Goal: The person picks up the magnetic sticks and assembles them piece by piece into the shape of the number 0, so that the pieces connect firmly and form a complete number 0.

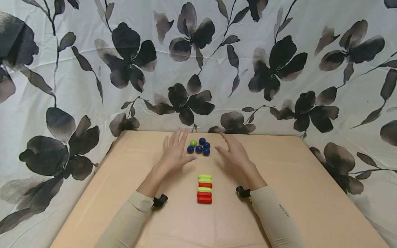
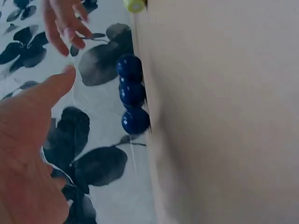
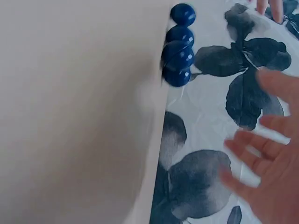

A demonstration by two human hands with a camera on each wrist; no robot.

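Several dark blue balls [image 1: 199,149] and one green ball [image 1: 193,143] lie grouped near the table's far edge. To their left hovers my left hand [image 1: 175,151], fingers spread and holding nothing. My right hand [image 1: 234,152] is on the other side of the group, apart from it, with thumb and fingers extended. Both wrist views show the blue balls [image 2: 132,93] [image 3: 178,56] a short way from the hands. Nearer me, a column of short red bars [image 1: 204,195] and lime-green bars [image 1: 205,181] lies side by side on the table.
The light wooden table [image 1: 124,179] reaches a floral cloth [image 1: 198,69] hung behind and at the sides. A black strap device [image 1: 160,200] sits on my left wrist and another [image 1: 243,192] on my right.
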